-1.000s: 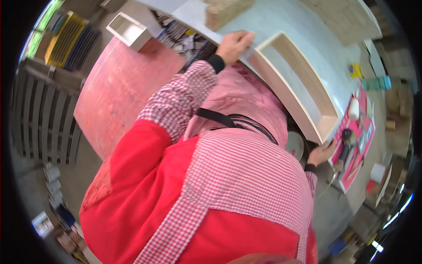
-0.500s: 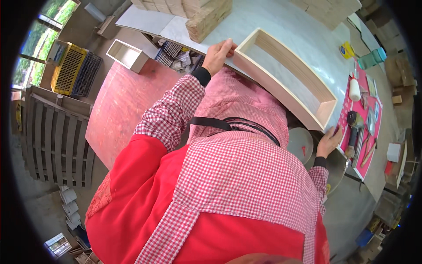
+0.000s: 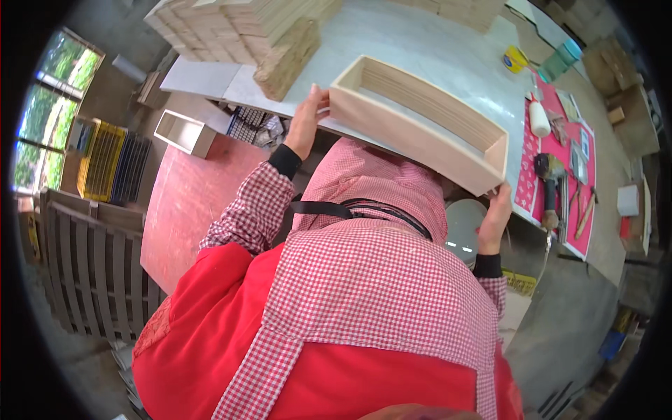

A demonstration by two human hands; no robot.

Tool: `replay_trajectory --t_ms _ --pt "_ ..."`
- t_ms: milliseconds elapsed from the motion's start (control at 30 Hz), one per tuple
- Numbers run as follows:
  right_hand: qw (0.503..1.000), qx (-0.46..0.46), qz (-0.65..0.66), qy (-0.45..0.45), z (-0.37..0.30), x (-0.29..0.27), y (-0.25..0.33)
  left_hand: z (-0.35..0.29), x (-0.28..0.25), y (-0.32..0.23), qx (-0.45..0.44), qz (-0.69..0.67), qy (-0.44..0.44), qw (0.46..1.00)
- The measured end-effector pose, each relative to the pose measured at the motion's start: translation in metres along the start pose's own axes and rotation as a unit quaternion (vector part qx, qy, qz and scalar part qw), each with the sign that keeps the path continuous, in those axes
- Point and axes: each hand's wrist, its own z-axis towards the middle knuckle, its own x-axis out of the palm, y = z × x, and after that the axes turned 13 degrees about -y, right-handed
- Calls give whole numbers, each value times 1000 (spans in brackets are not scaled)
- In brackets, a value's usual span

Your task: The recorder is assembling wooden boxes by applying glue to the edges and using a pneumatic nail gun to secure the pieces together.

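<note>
A long, pale wooden box frame [image 3: 413,129] stands at the near edge of the grey-white worktable [image 3: 413,35]. Its long near wall faces me, and the tabletop shows through its open middle. My left hand [image 3: 306,124] grips the left end, thumb and fingers at the corner. At the near right corner, my right hand [image 3: 495,215] holds the other end, with part of its fingers hidden by the wood. Left of the frame lies a rough wooden block [image 3: 288,59], against stacked wooden pieces [image 3: 231,28].
A small wooden box [image 3: 183,133] rests on a reddish board [image 3: 196,203] at my left. To the right, a pink mat [image 3: 553,168] carries a white bottle [image 3: 538,117], a power tool [image 3: 549,183] and hand tools. Farther back are a yellow tub [image 3: 514,59] and a teal bottle [image 3: 560,61].
The wooden frame has tipped, so more of its near wall shows. My right hand has come up against its right corner, and my left hand stays at the left end. The view has shifted slightly.
</note>
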Motion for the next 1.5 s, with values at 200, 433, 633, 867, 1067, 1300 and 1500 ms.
replay_trajectory --t_ms 200,433,633,867,1067,1300,1500 --pt "997 -79 2 -15 67 1 43 23 29 -56 61 -17 7 998" --pt "998 -42 -49 22 99 17 52 41 30 -64 -7 23 -3 1000" --pt "996 14 -60 59 104 29 41 50 23 -55 -40 10 -11 999" --pt "994 40 -75 63 95 26 26 46 21 -33 -62 24 41 997" --pt "997 50 -47 19 86 26 17 32 26 -35 -71 -31 74 994" --pt "997 66 -6 26 91 29 1 23 28 -22 -111 -104 41 987" --pt "993 106 41 22 69 19 -29 7 10 9 -79 -55 1 995"
